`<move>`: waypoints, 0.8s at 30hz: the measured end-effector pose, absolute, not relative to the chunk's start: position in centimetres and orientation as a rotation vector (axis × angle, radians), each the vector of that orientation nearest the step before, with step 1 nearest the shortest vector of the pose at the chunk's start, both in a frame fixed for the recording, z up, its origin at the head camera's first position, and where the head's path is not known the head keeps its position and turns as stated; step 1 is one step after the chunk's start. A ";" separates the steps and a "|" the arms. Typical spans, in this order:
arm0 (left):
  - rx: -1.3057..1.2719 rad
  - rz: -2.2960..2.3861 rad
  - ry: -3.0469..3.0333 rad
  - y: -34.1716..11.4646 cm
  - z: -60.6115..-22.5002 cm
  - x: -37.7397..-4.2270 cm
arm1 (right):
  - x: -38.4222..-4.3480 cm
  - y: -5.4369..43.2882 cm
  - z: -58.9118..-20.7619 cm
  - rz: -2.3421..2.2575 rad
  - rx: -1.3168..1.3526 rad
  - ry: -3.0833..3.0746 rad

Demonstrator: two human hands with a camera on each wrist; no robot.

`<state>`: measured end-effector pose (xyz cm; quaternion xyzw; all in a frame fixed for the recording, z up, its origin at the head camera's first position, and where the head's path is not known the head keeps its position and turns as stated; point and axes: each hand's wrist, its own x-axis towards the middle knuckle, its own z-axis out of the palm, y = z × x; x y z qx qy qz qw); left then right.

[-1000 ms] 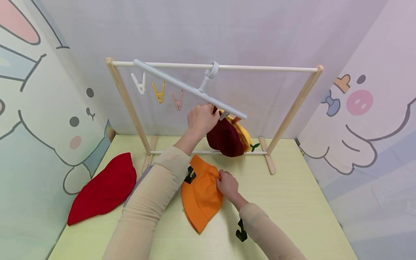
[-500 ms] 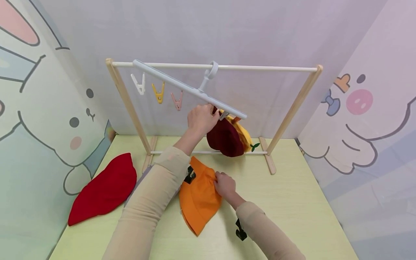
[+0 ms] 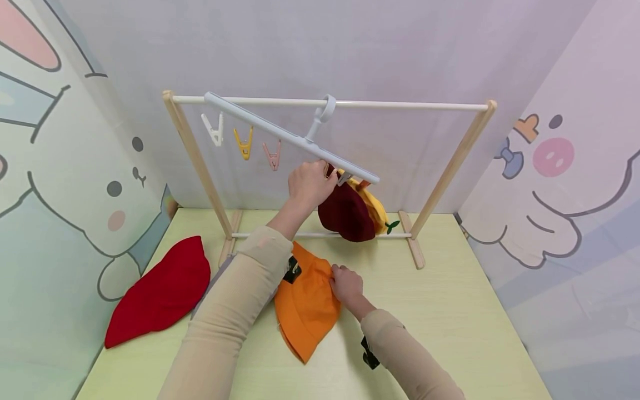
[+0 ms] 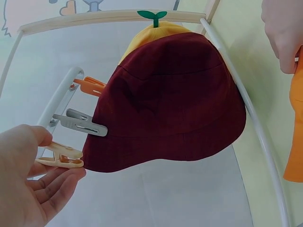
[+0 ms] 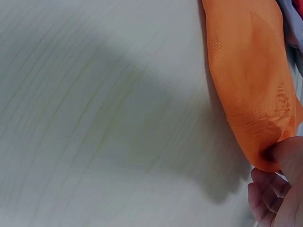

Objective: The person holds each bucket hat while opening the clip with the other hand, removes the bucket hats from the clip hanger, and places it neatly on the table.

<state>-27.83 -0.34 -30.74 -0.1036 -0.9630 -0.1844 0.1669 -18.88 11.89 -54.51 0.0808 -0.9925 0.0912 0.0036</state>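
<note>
My left hand pinches a cream clothespin under the pale blue hanger; in the left wrist view its tips meet the brim edge of a maroon bucket hat. A grey clothespin grips that same brim. Behind it hangs a yellow hat with a green sprout, beside an orange clothespin. Low over the table, my right hand pinches the crown of an orange bucket hat; the right wrist view shows the cloth bunched at the thumb.
The hanger hooks on the white rail of a wooden-legged rack. White, yellow and pink clothespins hang at its left. A red hat lies at the table's left; grey-purple cloth is partly behind my left sleeve.
My right hand and the orange hat have shifted slightly left and toward me. The left hand, hanger and hanging hats look the same.
</note>
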 end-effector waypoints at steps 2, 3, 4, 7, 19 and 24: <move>-0.294 -0.522 -2.744 -0.3 -30.7 -27.8 | -18.9 12.0 -54.5 0.278 0.256 -3.114; -0.293 -0.521 -2.746 -0.3 -30.7 -27.8 | -18.9 12.0 -54.5 0.272 0.259 -3.113; -0.291 -0.519 -2.747 -0.3 -30.7 -27.8 | -18.9 12.1 -54.5 0.262 0.263 -3.108; -0.291 -0.519 -2.748 -0.3 -30.8 -27.8 | -18.9 12.1 -54.6 0.247 0.271 -3.093; -0.299 -0.517 -2.732 -0.3 -30.8 -27.8 | -19.1 12.5 -55.3 0.248 0.234 -3.115; -0.300 -0.520 -2.728 -0.3 -30.8 -27.8 | -19.0 12.7 -55.2 0.262 0.250 -3.104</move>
